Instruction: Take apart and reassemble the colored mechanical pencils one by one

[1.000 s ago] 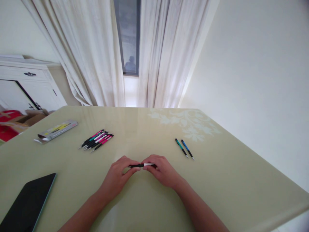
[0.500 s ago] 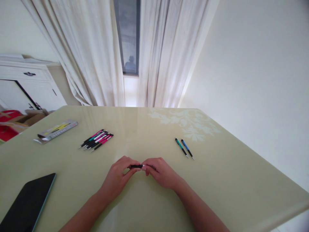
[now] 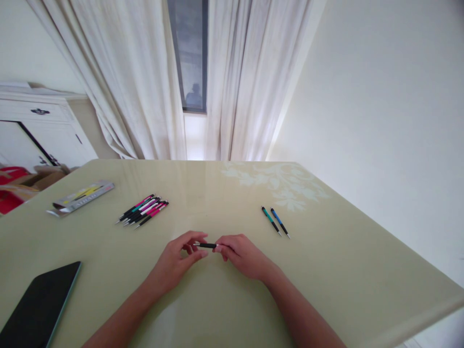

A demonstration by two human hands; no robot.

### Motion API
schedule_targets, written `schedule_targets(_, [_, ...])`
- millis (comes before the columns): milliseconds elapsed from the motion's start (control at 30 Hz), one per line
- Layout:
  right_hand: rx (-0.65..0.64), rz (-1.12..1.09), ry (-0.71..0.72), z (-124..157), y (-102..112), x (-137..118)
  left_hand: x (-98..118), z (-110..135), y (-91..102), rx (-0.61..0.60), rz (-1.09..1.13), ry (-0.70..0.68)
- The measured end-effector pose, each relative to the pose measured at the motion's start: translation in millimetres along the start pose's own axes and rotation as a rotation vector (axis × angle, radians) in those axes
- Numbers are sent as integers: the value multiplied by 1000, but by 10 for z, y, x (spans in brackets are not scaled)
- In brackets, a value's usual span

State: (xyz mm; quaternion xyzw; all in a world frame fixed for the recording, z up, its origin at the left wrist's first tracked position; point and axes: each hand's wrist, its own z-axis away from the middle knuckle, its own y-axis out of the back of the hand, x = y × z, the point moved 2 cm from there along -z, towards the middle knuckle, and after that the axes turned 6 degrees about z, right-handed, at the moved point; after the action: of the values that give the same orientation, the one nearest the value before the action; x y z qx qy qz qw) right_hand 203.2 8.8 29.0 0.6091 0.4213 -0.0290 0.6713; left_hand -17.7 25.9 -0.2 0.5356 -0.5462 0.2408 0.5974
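Note:
A pen [image 3: 207, 245] with a black grip and a silver tip is pinched at its rear part by my right hand [image 3: 241, 254]. Its tip points left, and the end inside the right fingers is hidden. My left hand [image 3: 179, 257] is open around the tip, thumb below and fingers above, apart from the barrel. On the right side of the table lie a green pen [image 3: 271, 221] and a blue pen [image 3: 280, 222], side by side. Several pens [image 3: 143, 210] in pink, green, white and purple lie in a bunch on the left.
A silver and yellow pen box [image 3: 81, 198] with an open flap lies at the back left of the table [image 3: 224, 309]. A dark tablet [image 3: 39, 305] rests at the near left. Beyond the table are curtains [image 3: 134, 77] and a white cabinet [image 3: 47, 128].
My left fingers have let go of the pen's front part and spread apart. The pen stays in my right hand. The view has shifted slightly.

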Motion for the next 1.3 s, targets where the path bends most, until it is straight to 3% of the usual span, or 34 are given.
schedule_targets(100, [16, 75, 3, -4, -1, -7, -10, -5, 18, 0, -75, 82])
schedule_targets(200, [15, 141, 16, -4, -26, 5, 11, -12, 26, -20, -121, 52])
schedule_targets(400, [35, 149, 26, 1, -50, 31, 25, -8, 43, 104, -57, 3])
schedule_targets(533, [71, 200, 41, 2, -49, 10, 35, -6, 28, 50, -116, 62])
schedule_targets(633, [37, 219, 40, -2, -66, -4, 70, -2, 20, 31, -118, -33])
schedule_targets(733, [-2, 137, 23, -8, -71, -8, 93, 10, 27, 95, -83, -109])
schedule_targets(833, [22, 73, 18, -12, -51, -9, 69, 17, 32, 136, -70, -20])
schedule_targets(900, [43, 72, 15, -11, -40, -4, 46, 12, 23, 87, -79, 21])
schedule_targets(967, [41, 90, 10, -10, -40, 5, 31, 2, 16, 33, -97, 14])
schedule_targets(1067, [24, 95, 7, -9, -53, 18, 28, -8, 22, 54, -72, -40])
schedule_targets(1300, [57, 71, 35, -2, -41, -3, 13, 6, 11, 19, -69, 61])
